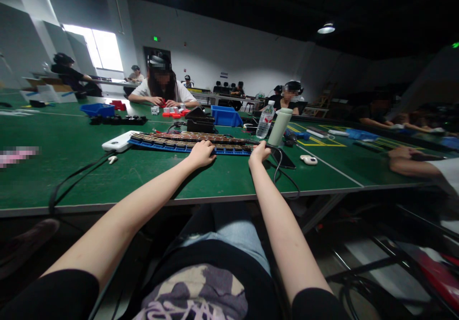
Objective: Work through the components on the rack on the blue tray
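Observation:
A long blue rack [158,145] filled with dark, brownish strips lies across the green table [136,181]. My left hand [202,154] rests on the rack's near edge right of its middle, fingers bent and close together; anything under them is hidden. At the rack's right end is my right hand [259,152], its fingers closed around that end. A black cable hangs beside my right hand, near a dark flat device [285,160]. The rack's left end meets a white power bank [120,141].
A clear water bottle [264,121] and a green flask [280,126] stand beyond my right hand. White earbud case [309,160] lies right; an earbud [112,159] lies left. Blue bins [225,115] sit farther back. A person [163,88] handles red parts opposite.

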Available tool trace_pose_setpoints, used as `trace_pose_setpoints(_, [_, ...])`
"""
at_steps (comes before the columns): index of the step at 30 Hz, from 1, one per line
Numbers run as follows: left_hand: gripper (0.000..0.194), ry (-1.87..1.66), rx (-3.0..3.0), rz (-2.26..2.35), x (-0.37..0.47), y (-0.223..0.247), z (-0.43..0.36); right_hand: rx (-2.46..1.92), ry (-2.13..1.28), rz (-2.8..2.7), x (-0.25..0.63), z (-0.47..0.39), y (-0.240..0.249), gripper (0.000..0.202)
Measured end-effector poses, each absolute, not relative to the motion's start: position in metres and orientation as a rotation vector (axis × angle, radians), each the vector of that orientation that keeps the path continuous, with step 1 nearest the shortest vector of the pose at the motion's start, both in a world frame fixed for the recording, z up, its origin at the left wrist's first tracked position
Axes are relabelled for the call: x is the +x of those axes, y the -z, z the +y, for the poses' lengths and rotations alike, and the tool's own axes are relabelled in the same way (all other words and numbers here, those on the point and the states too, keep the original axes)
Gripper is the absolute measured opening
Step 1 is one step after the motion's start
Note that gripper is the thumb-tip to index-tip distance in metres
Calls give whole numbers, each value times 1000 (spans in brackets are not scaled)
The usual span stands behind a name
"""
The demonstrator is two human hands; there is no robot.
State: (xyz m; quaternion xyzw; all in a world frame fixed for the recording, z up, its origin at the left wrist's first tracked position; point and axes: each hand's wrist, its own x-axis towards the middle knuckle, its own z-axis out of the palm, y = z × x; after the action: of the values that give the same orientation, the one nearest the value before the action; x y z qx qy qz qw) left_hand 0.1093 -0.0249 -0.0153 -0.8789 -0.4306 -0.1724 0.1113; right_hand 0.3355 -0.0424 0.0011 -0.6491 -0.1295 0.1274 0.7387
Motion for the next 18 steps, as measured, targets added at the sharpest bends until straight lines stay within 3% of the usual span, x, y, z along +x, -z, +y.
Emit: trace_pose_setpoints(18, [35,484,-2584,-1270,109,15,-25,-1437,-286,-277,336,-40,1,34])
